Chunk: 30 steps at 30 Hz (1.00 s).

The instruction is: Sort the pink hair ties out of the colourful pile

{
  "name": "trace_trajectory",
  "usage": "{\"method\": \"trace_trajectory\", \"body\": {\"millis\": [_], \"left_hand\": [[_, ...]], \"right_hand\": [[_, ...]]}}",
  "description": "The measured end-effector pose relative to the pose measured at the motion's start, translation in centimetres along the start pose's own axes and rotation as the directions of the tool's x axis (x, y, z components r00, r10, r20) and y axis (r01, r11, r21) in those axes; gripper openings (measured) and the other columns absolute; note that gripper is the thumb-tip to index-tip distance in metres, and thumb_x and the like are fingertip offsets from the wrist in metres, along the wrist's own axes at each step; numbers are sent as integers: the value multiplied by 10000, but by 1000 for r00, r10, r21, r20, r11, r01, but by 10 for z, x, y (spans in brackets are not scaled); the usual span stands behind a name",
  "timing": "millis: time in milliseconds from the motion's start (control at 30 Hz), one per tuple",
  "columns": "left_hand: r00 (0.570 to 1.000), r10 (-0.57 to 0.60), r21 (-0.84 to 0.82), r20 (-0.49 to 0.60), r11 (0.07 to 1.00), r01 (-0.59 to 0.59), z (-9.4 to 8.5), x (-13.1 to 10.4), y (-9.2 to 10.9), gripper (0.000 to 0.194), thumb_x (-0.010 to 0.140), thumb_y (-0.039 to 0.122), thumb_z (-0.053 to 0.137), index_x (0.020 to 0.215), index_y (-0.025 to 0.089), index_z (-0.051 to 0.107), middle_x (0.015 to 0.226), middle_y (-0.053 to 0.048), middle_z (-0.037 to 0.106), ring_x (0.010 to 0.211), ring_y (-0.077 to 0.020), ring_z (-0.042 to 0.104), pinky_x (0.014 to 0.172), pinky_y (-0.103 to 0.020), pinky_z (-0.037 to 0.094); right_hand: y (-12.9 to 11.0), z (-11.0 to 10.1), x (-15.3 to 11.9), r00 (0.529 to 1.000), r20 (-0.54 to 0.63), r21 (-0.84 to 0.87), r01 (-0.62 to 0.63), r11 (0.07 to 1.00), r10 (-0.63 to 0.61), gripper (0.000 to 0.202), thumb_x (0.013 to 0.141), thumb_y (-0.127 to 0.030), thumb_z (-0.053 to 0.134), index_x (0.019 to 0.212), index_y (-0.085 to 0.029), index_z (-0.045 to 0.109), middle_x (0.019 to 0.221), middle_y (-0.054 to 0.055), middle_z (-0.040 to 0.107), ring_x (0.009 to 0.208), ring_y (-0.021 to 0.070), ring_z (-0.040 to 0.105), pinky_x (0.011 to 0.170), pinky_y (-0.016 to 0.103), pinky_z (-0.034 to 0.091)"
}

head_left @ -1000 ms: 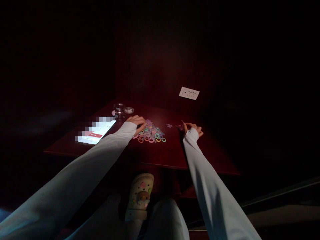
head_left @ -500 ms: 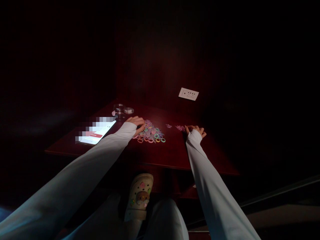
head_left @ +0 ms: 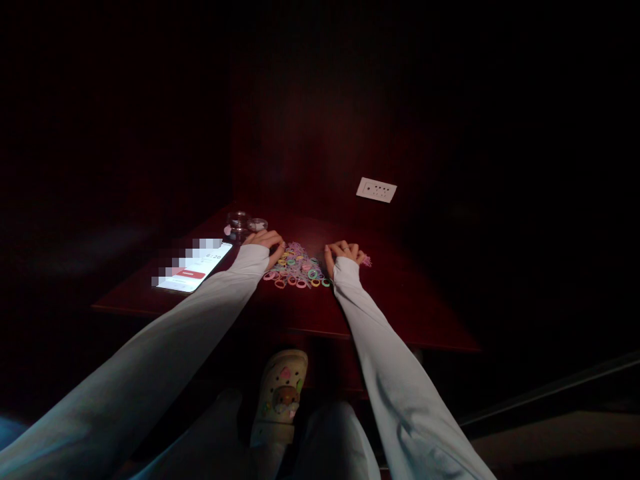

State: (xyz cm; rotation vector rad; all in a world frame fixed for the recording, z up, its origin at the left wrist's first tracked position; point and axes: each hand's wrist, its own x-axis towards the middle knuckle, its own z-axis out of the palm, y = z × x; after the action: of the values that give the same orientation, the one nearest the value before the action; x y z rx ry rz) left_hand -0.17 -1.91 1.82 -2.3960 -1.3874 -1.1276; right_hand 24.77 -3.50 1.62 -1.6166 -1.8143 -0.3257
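Note:
A pile of small coloured rings (head_left: 300,267), pink, purple, green and yellow, lies on the dark red table (head_left: 280,313). My left hand (head_left: 266,244) rests at the pile's left edge, its fingers bent; whether anything is between the fingertips is too small to tell. Just right of the pile is my right hand (head_left: 344,255), fingers curled down towards the table, the fingertips partly hidden. A small heap of pink-purple pieces (head_left: 367,261) shows beyond the right hand's knuckles.
A lit phone (head_left: 195,267) lies at the table's left. Behind my left hand stand a clear jar (head_left: 238,221) and a round lid (head_left: 258,225). A white socket plate (head_left: 377,190) is on the back wall. Below the table edge is a beige clog (head_left: 281,393).
My right hand has moved left, from the small pink-purple heap to the right side of the ring pile. My left hand has shifted slightly left.

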Motion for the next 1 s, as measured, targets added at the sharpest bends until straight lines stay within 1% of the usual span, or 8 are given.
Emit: {"method": "trace_trajectory", "body": {"millis": [100, 233, 433, 567, 700, 800, 867, 1000], "left_hand": [[999, -52, 26, -13, 998, 52, 1, 1, 1, 191, 976, 259, 515, 899, 226, 686, 990, -43, 749, 1012, -246, 644, 877, -388, 413], [991, -125, 50, -46, 991, 128, 1, 3, 1, 177, 955, 239, 519, 960, 232, 696, 1013, -48, 746, 1042, -264, 634, 912, -406, 404], [979, -79, 33, 187, 997, 74, 6, 4, -3, 447, 810, 55, 504, 1075, 316, 752, 1201, 18, 744, 1147, -257, 589, 959, -396, 406], [978, -140, 59, 158, 990, 132, 10, 2, -3, 497, 794, 40, 485, 1114, 317, 744, 1307, 40, 718, 1193, -248, 589, 1010, -390, 414], [958, -272, 69, 87, 961, 267, 12, 1, -12, 500, 814, 79, 489, 1203, 307, 705, 1321, 12, 714, 1216, -255, 625, 1057, -376, 428], [966, -250, 67, 60, 967, 246, 20, -1, -23, 474, 854, 128, 499, 1261, 286, 683, 1406, -14, 686, 1259, -275, 627, 1085, -407, 442], [975, -200, 77, 93, 978, 194, 29, -2, -32, 422, 921, 224, 498, 1302, 255, 677, 1460, -51, 656, 1319, -296, 602, 1122, -443, 435], [943, -225, 96, 243, 973, 208, 46, -1, -43, 445, 993, 379, 472, 1386, 289, 661, 1518, -53, 612, 1385, -272, 575, 1169, -431, 425]], "right_hand": [[-15, 8, -2, 995, 69, 21, 76, 997, -77, 390, 1077, -421, 446, 957, -257, 778, 1079, 70, 719, 1094, 262, 443, 940, 415, 226], [-20, 14, -2, 990, 132, 44, 54, 998, -59, 404, 1086, -427, 438, 947, -257, 778, 1043, 56, 733, 1092, 258, 465, 967, 416, 223], [-18, 12, -4, 966, 230, 166, 83, 983, -120, 461, 1087, -468, 421, 915, -261, 795, 1016, 42, 744, 1074, 246, 475, 980, 401, 259], [-19, 10, -5, 947, 264, 276, 108, 955, -184, 475, 1078, -509, 427, 920, -288, 815, 998, 22, 740, 1030, 226, 464, 1013, 398, 265], [-21, 10, -3, 961, 252, 272, 46, 961, -117, 426, 1082, -475, 436, 1007, -320, 826, 1005, 15, 747, 1025, 222, 467, 995, 392, 266], [-22, 8, -2, 979, 199, 244, -7, 970, -43, 444, 1092, -468, 406, 1030, -333, 824, 1026, 16, 762, 1052, 227, 490, 969, 380, 272], [-23, 7, -3, 985, 174, 239, -31, 971, -12, 470, 1099, -472, 378, 1036, -334, 822, 1051, 14, 771, 1058, 224, 505, 962, 378, 273], [-23, 6, -3, 985, 173, 228, -42, 973, 2, 469, 1102, -459, 372, 1036, -335, 820, 1076, 12, 775, 1061, 222, 510, 957, 377, 271]]}}
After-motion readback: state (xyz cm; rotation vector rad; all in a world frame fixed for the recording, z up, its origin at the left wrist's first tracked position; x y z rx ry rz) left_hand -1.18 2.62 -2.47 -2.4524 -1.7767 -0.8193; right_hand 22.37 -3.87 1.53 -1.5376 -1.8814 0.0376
